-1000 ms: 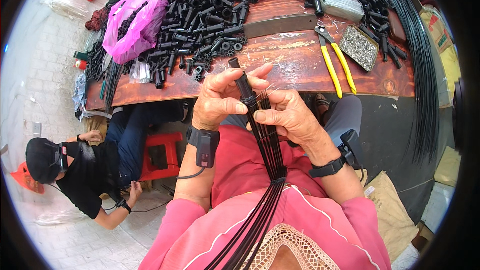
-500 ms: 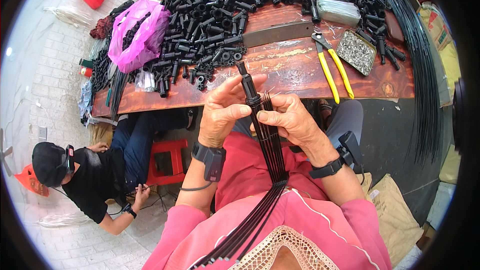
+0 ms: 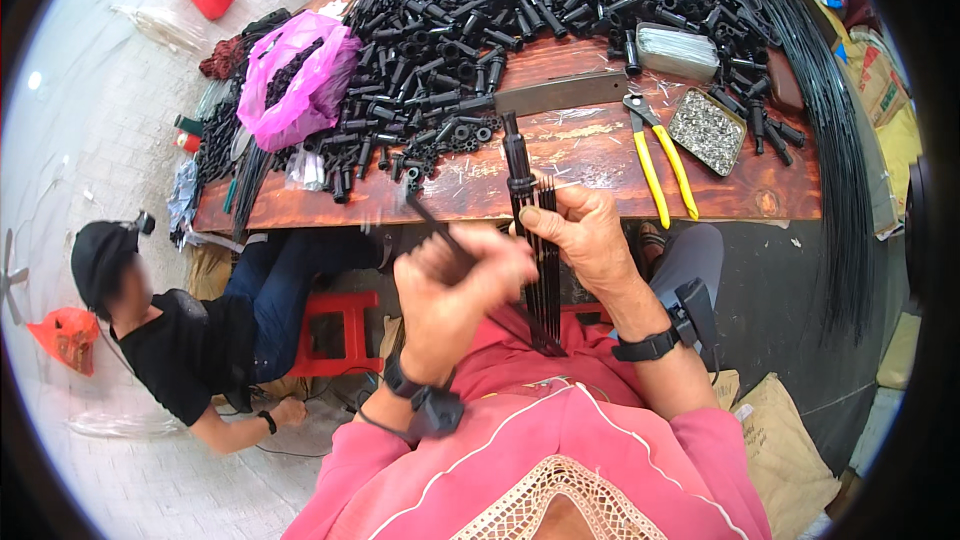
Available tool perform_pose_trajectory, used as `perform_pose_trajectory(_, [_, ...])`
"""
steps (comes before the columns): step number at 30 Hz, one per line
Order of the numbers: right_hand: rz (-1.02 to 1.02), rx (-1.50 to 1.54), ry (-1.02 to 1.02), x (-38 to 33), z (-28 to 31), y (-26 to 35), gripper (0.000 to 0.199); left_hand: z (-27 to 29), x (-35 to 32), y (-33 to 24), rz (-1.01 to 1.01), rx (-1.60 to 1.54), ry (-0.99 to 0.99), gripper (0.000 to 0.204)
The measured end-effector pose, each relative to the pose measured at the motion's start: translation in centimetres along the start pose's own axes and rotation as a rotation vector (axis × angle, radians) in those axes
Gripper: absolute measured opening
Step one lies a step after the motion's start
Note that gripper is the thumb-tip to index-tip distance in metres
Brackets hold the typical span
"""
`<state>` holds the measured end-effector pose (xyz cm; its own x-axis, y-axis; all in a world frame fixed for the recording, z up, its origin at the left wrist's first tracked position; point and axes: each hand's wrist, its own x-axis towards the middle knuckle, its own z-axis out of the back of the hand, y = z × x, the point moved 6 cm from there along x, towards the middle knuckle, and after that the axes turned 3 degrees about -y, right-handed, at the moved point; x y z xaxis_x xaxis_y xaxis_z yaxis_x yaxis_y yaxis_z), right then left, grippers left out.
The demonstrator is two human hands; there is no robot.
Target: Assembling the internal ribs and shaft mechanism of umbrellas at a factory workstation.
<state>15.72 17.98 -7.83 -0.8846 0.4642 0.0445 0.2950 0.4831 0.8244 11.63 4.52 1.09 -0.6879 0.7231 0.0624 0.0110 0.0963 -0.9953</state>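
Right hand [image 3: 583, 236] pinched on upright black rods [image 3: 548, 290], left hand [image 3: 452, 285] angled inward, blurred, grip unclear

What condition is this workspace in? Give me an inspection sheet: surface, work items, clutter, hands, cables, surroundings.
Surface: reddish-brown wooden table, worn in pale patches.
Work items: black tube, roughly upright, with thin dark rods alongside.
Clutter: heap of black parts; pink bag; metal bar; yellow-handled pliers; tray of small silvery pieces.
Hands: right hand pinches the rods; left hand is motion-blurred, its grip unclear.
Cables: black cable beside the left wrist device.
Surroundings: person in black at the left, red stool nearby, brown sack at the right.
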Motion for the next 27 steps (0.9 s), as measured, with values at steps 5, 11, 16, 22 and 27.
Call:
perform_pose_trajectory(5, [0.134, -0.142, 0.007, 0.1, -2.7, 2.3, 0.031, 1.6, 3.2, 0.7, -0.093, 0.074, -0.362, 0.023])
perform_pose_trajectory(11, [0.17, -0.217, 0.001, -0.8, -3.6, 2.5, 0.039, 1.0, 2.2, 0.3, -0.188, 0.208, -0.423, 0.024])
perform_pose_trajectory(16, [0.246, -0.224, -0.012, -1.7, -4.1, 2.7, 0.043, 0.4, 1.4, 0.0, -0.178, 0.145, -0.428, 0.021])
perform_pose_trajectory(22, [0.296, -0.246, -0.033, -2.0, -4.4, 2.7, 0.047, 0.3, 1.3, 0.5, -0.166, -0.041, -0.432, 0.022])
perform_pose_trajectory(27, [0.211, -0.193, -0.221, -2.2, -3.4, 1.9, 0.033, 0.4, 1.3, 1.3, -0.204, -0.058, -0.459, 0.022])
